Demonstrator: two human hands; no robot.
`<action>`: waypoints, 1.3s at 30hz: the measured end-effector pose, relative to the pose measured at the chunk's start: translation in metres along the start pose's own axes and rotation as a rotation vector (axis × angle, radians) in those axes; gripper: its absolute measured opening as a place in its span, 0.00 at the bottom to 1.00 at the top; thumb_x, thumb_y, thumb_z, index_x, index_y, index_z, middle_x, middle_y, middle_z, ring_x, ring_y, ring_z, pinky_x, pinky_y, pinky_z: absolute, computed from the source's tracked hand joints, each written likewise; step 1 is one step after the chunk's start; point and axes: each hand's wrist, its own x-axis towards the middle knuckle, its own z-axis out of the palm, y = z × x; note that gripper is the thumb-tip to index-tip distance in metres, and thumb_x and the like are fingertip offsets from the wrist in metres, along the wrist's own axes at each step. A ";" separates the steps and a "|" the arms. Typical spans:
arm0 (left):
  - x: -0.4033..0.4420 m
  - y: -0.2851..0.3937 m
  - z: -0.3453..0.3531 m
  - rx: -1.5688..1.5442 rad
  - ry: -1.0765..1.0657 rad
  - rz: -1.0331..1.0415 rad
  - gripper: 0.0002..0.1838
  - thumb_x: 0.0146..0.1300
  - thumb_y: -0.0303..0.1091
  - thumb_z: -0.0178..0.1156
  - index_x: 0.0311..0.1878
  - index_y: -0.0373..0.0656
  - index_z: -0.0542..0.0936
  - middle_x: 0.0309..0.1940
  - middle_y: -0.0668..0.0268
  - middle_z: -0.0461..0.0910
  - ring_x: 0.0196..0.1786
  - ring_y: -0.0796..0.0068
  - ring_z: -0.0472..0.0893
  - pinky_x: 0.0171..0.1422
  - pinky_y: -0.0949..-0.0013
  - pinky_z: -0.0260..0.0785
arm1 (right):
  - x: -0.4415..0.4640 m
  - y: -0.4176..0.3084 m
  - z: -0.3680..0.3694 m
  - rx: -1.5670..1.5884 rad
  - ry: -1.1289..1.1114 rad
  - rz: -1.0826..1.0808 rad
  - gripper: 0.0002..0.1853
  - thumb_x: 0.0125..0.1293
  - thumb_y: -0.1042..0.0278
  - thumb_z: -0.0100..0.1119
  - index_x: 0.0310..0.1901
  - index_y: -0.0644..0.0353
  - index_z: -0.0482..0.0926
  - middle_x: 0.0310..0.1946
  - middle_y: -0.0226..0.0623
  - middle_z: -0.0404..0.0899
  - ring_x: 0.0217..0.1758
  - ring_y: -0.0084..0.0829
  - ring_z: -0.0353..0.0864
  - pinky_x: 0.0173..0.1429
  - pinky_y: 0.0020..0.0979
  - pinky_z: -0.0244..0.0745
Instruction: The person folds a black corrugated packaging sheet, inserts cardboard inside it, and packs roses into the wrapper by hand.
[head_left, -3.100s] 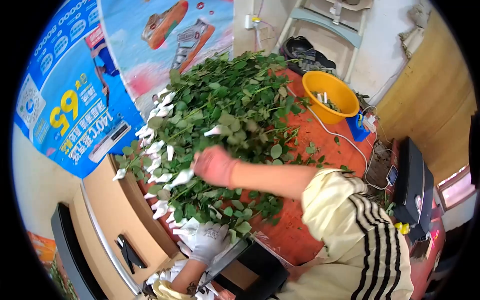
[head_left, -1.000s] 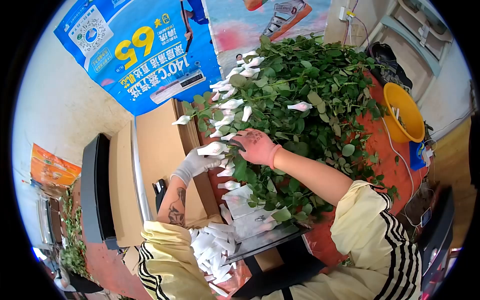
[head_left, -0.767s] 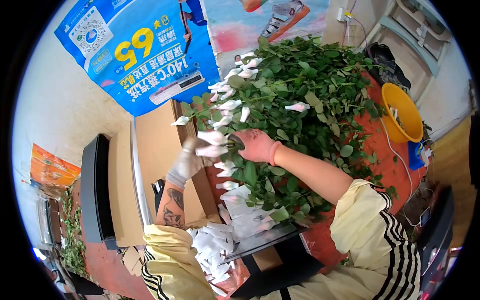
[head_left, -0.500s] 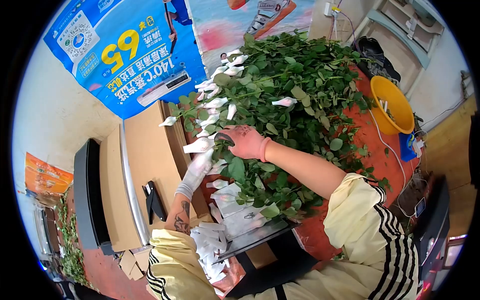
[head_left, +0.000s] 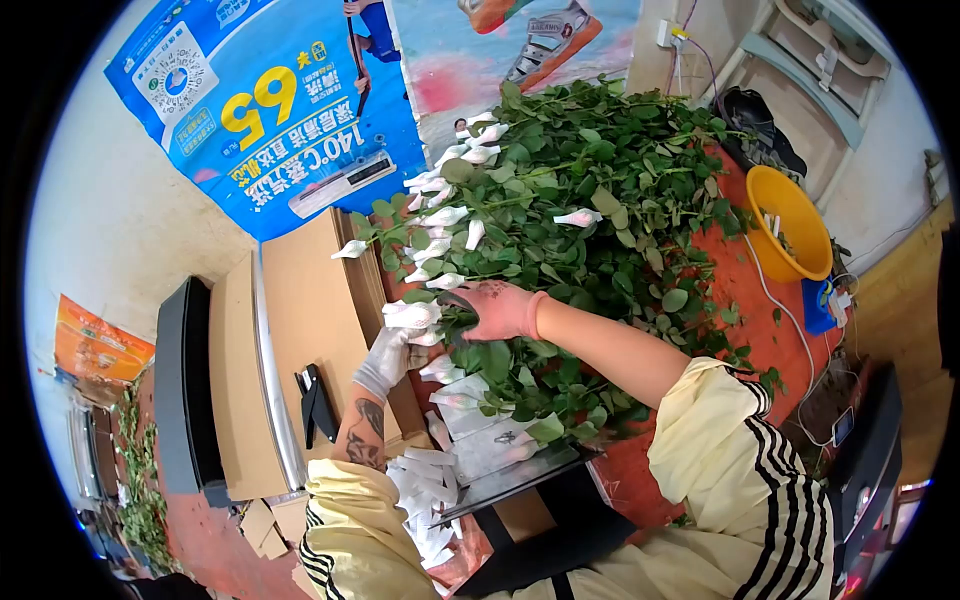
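My left hand (head_left: pixel 388 357), in a white glove, is curled just under a rose bud in a white sleeve (head_left: pixel 410 315), at the left edge of a leafy heap; its fingertips are partly hidden. My right hand (head_left: pixel 496 309) wears a pink glove with dark fingertips. Its fingers close around green rose stems (head_left: pixel 458 318) just behind that bud. Several more white-sleeved rose buds (head_left: pixel 447 217) stick out on the left of the pile of rose stems (head_left: pixel 600 180). One sleeved bud (head_left: pixel 578 217) lies on top of the leaves.
A metal plate (head_left: pixel 480 440) and loose white sleeves (head_left: pixel 425 490) lie near my body. A black stapler (head_left: pixel 315 405) rests on cardboard (head_left: pixel 300 300) at left. On the red tabletop (head_left: pixel 730 270) at right stand a yellow basin (head_left: pixel 790 225) and a cable. Posters cover the wall behind.
My left hand has drawn back slightly and its fingers have curled beneath the sleeved bud. My right hand stays at the stems. The view has shifted a little.
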 end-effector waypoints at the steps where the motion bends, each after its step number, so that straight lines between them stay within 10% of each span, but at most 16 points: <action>1: -0.002 0.003 0.009 -0.043 -0.003 0.031 0.18 0.59 0.38 0.58 0.53 0.46 0.73 0.37 0.75 0.78 0.30 0.86 0.75 0.35 0.76 0.72 | 0.000 -0.002 -0.002 -0.002 -0.002 -0.003 0.37 0.55 0.55 0.57 0.65 0.59 0.59 0.59 0.46 0.68 0.58 0.42 0.72 0.63 0.37 0.65; 7: 0.004 0.001 0.000 -0.485 -0.346 0.256 0.27 0.64 0.50 0.54 0.60 0.42 0.68 0.57 0.61 0.72 0.59 0.70 0.72 0.63 0.59 0.64 | -0.001 0.004 -0.012 0.011 0.122 0.108 0.31 0.56 0.60 0.53 0.61 0.61 0.63 0.51 0.49 0.74 0.56 0.41 0.73 0.61 0.37 0.66; 10: 0.001 -0.005 0.006 0.422 -0.171 0.342 0.35 0.63 0.47 0.57 0.67 0.37 0.59 0.60 0.62 0.70 0.63 0.70 0.67 0.69 0.66 0.57 | 0.000 0.012 -0.001 -0.025 0.160 0.110 0.31 0.56 0.60 0.54 0.62 0.60 0.63 0.54 0.50 0.72 0.59 0.43 0.71 0.63 0.38 0.64; 13: -0.004 -0.018 0.011 0.634 -0.203 0.050 0.39 0.56 0.35 0.63 0.68 0.37 0.56 0.60 0.62 0.69 0.61 0.71 0.70 0.64 0.66 0.63 | -0.006 0.006 0.002 -0.093 0.245 0.093 0.28 0.55 0.64 0.56 0.58 0.59 0.67 0.54 0.44 0.72 0.56 0.43 0.73 0.60 0.39 0.67; 14: 0.008 -0.044 0.000 0.881 -0.101 0.307 0.34 0.54 0.36 0.63 0.64 0.36 0.64 0.55 0.59 0.74 0.55 0.68 0.76 0.57 0.66 0.69 | -0.006 0.007 0.001 -0.072 0.242 0.095 0.28 0.55 0.63 0.56 0.59 0.59 0.66 0.55 0.44 0.71 0.56 0.43 0.73 0.60 0.38 0.67; 21: -0.010 -0.022 0.034 1.408 0.013 0.201 0.18 0.51 0.40 0.60 0.44 0.44 0.79 0.40 0.57 0.80 0.46 0.58 0.79 0.53 0.62 0.69 | -0.026 -0.002 -0.044 -0.016 0.323 0.095 0.28 0.53 0.66 0.59 0.57 0.60 0.68 0.54 0.45 0.71 0.56 0.43 0.73 0.61 0.37 0.67; 33: -0.010 -0.009 0.067 1.317 0.193 0.422 0.19 0.54 0.40 0.54 0.48 0.43 0.78 0.42 0.55 0.80 0.46 0.58 0.80 0.53 0.61 0.70 | -0.162 -0.029 -0.230 -0.062 0.928 0.300 0.31 0.52 0.67 0.63 0.58 0.67 0.67 0.51 0.54 0.74 0.55 0.43 0.74 0.59 0.31 0.68; 39: -0.016 0.005 0.089 1.367 0.045 0.499 0.16 0.56 0.42 0.54 0.42 0.41 0.80 0.37 0.54 0.80 0.43 0.55 0.79 0.49 0.60 0.70 | -0.218 0.010 -0.268 0.482 0.992 0.163 0.30 0.53 0.68 0.69 0.56 0.66 0.69 0.48 0.35 0.77 0.49 0.23 0.75 0.53 0.26 0.73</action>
